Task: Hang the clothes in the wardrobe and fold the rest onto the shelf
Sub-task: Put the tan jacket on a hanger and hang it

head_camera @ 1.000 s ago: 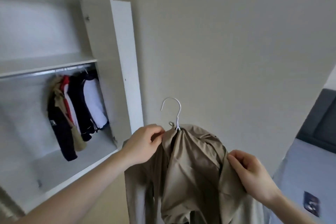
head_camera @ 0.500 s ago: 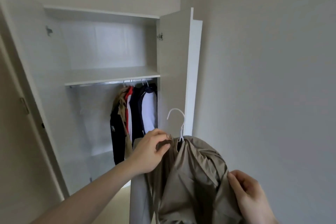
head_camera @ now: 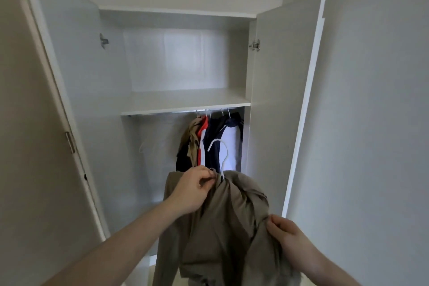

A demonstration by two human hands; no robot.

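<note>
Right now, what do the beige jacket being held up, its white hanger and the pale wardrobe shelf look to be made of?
Beige jacket: thin woven cloth, perhaps cotton or a blend; matte, it creases softly where the left hand and right hand pinch it.
White hanger: probably plastic or coated wire; smooth, slim, evenly white.
Pale wardrobe shelf: likely laminated board; flat, slightly glossy, with a clean square edge.

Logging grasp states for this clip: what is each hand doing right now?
Left hand: closed, pinching the khaki jacket at its collar beside the white hanger.
Right hand: closed, gripping the jacket's right shoulder fabric.
</note>
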